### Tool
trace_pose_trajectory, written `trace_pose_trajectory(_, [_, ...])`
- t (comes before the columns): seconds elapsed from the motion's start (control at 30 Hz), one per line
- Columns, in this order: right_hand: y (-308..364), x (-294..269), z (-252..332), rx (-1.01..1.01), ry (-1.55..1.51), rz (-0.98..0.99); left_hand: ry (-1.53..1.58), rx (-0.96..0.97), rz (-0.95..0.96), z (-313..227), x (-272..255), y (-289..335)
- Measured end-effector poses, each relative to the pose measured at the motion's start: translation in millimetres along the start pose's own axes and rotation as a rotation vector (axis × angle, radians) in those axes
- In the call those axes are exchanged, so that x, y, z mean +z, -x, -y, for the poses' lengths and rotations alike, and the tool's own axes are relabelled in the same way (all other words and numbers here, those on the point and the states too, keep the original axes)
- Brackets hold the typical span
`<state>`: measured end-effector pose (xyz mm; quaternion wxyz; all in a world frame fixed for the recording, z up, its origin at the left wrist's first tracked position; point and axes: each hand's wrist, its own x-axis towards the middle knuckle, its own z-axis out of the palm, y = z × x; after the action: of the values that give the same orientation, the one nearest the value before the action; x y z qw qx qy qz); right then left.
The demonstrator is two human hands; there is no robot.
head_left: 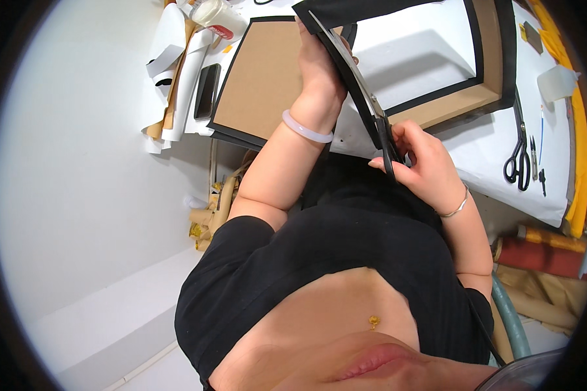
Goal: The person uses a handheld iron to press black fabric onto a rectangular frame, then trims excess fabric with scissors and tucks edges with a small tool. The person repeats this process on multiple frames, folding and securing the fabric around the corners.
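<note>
White wall fills my view from seven to eleven o'clock, and a white-covered table (502, 163) runs across the top from twelve to three. On it I count two large brown boards with black borders: one flat board (261, 78) at twelve o'clock, and one raised frame (482, 72) at one o'clock with a white panel inside it. Several rolls of white and brown paper (176, 72) lean at eleven o'clock, with one dark phone (206, 91) beside them. More rolls, red and tan (544, 254), lie below the table edge at four o'clock.

I see one black sheet (346, 72) held up on edge near the centre top. My left hand (319, 65) is closed around it from behind, fingers hidden by the sheet, one pale bangle (305, 129) on that wrist. My right hand (424, 163) sits just below at two o'clock of centre, clamped on the handles of one pair of scissors (378, 117), whose blades run up along the sheet's lower edge, touching it. One thin bracelet (458, 207) circles that wrist.

A second pair of scissors (519, 153) lies idle on the table at three o'clock, well apart from both hands, with a few small tools (536, 156) just beside it.
</note>
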<state>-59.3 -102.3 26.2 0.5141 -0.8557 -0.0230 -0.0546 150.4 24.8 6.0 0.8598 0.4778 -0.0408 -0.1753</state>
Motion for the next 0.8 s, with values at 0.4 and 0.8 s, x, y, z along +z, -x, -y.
trace_pose_trajectory(0.4, [2.1,7.2,-4.6,-0.039,0.021,-0.049,-0.04,0.092,0.048,1.8,0.9,5.8])
trace_pose_trajectory(0.8, [1.2,13.3,-17.1,-0.034,0.0,-0.078,-0.031,0.079,0.033,1.3,0.5,3.5])
